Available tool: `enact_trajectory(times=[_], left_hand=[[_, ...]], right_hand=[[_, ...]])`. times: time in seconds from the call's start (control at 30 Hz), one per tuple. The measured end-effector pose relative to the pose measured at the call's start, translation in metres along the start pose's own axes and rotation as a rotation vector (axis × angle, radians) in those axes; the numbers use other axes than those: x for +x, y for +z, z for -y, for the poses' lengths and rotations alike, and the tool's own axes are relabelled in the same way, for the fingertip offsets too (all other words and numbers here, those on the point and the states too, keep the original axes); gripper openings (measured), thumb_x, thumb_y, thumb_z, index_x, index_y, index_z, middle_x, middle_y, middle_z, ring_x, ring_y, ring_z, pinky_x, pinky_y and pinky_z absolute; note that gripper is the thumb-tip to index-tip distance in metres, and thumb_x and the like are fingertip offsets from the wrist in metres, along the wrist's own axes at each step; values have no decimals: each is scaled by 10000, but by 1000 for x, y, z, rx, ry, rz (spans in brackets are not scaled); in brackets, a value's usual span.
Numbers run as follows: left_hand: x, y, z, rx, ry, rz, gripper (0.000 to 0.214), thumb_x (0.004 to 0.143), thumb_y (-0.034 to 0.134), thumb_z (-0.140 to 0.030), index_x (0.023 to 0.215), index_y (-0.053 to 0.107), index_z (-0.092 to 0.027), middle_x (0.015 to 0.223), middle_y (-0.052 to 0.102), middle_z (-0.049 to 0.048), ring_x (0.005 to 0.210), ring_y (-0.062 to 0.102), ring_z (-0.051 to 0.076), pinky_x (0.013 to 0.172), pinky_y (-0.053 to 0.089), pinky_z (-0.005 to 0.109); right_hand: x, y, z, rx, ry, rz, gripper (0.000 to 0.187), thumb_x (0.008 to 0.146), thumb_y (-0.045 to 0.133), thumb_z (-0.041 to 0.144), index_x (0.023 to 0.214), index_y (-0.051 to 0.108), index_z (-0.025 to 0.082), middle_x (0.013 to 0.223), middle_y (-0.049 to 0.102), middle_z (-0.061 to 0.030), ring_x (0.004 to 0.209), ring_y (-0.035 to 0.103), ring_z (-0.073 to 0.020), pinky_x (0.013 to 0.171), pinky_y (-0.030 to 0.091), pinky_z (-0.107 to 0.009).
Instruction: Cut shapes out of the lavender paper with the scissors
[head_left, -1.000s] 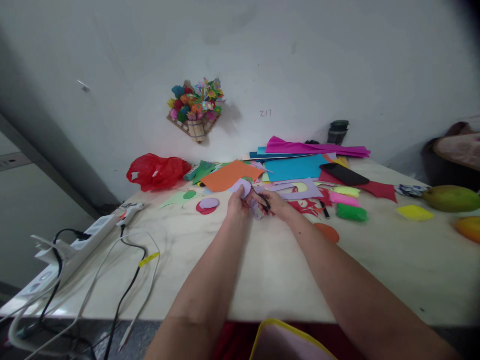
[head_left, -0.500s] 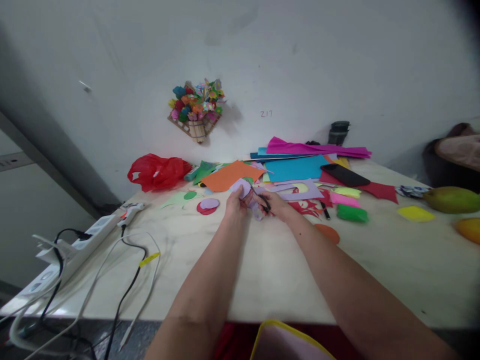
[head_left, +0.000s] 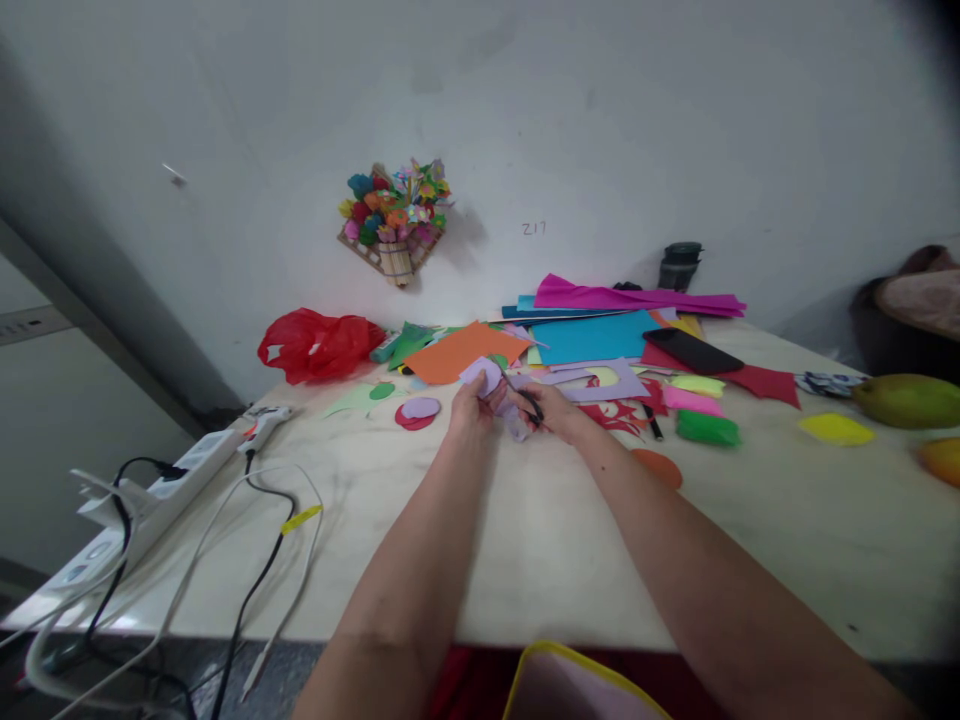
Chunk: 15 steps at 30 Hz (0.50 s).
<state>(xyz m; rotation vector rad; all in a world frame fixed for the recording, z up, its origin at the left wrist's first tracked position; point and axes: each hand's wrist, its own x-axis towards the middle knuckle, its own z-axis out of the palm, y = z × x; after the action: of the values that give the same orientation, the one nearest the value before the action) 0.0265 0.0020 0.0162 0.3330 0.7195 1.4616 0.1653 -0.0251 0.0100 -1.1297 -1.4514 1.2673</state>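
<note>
My left hand pinches a piece of lilac paper above the middle of the table. In my right hand is a pair of scissors with dark handles, its blades pointing up and left at the paper. A strip of the lilac paper dangles between the two hands. To the left, a lilac paper circle rests on a red circle, and a green circle lies behind them. An orange circle sits partly behind my right forearm.
Coloured sheets, among them an orange sheet and a blue sheet, lie along the wall. A phone, a green packet and a mango are at right. A red plastic bag and a power strip with cables are at left.
The whole view has shifted very slightly. Both hands stay in nearly the same place, with the lilac paper and scissors still held.
</note>
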Motion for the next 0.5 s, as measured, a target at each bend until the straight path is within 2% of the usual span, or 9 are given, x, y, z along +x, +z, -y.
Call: enact_trajectory(times=[0.3, 0.5], left_hand=[[1, -6, -3, 80, 4, 60, 167, 919, 605, -107, 1074, 665, -113, 816, 757, 89, 636, 749, 195, 566, 594, 250], [3, -8, 0, 114, 21, 71, 228, 875, 658, -96, 1101, 679, -121, 981, 777, 126, 763, 779, 224, 610, 611, 258]], right_hand=[[-1, 0, 1, 4, 54, -38, 239, 754, 716, 356, 689, 551, 196, 474, 535, 49, 341, 454, -81, 313, 221, -195], [1, -9, -6, -2, -2, -7, 340, 754, 750, 450, 699, 529, 197, 523, 589, 28, 377, 497, -84, 320, 248, -180]])
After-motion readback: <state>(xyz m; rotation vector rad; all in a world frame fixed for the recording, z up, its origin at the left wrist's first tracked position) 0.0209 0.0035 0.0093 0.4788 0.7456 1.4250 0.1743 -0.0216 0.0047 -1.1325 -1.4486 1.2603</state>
